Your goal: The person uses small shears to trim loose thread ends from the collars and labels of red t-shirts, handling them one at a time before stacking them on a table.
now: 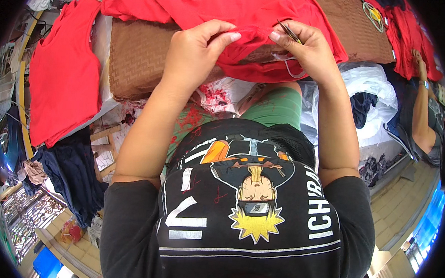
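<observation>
A red fabric garment (259, 65) hangs over the near edge of the padded brown table, partly toward my lap. My left hand (200, 44) pinches its edge between thumb and forefinger. About a hand's width to the right, my right hand (308, 48) pinches the same edge, so a short stretch of cloth runs between the two. Small dark thread snips (289, 32) rest in my right hand, their pointed tips directed away from me and to the left. A thin white loop (292, 71) hangs below my right hand.
More red fabric (65, 70) lies at the left, over dark blue cloth (72, 166). The brown padded cover (136, 54) spans the table. Translucent plastic (376, 86) holds dark cloth at right. Another person's hand (419, 61) touches red fabric there. Red thread scraps (217, 96) litter my lap.
</observation>
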The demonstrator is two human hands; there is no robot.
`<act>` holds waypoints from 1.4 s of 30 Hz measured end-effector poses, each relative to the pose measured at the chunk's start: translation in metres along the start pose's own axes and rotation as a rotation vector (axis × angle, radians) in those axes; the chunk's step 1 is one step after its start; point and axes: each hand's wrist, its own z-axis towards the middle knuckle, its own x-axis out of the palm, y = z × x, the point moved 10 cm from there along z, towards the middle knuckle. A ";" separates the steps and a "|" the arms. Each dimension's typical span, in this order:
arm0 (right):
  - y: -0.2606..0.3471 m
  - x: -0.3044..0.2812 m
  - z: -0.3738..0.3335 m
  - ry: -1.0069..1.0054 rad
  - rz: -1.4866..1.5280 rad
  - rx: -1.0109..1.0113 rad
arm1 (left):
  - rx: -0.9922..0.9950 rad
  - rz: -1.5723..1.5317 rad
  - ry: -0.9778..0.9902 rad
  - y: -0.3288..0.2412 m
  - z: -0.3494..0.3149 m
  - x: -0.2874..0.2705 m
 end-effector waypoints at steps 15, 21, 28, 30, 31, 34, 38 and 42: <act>-0.001 0.001 -0.001 0.011 -0.110 0.000 | -0.163 -0.365 0.242 0.003 -0.003 0.014; -0.001 0.005 -0.002 0.036 -0.108 0.014 | -0.101 -0.167 0.126 -0.001 -0.003 0.008; -0.009 0.001 0.000 0.042 -0.119 -0.015 | -0.197 -0.317 0.093 0.009 0.001 0.000; -0.009 0.002 0.000 0.061 -0.146 0.020 | -0.249 -0.390 0.151 0.016 0.000 0.003; -0.008 0.003 -0.001 0.072 -0.160 0.038 | -0.275 -0.427 0.179 0.018 0.000 0.006; 0.017 -0.006 -0.006 -0.116 -0.317 -0.075 | -0.385 -0.534 0.197 0.014 -0.004 0.011; 0.064 0.003 -0.022 -0.116 -0.324 -0.262 | -0.404 -0.550 0.208 0.016 -0.003 0.010; 0.094 0.028 -0.035 -0.033 -0.575 -0.543 | -0.373 -0.565 0.215 0.014 -0.001 0.010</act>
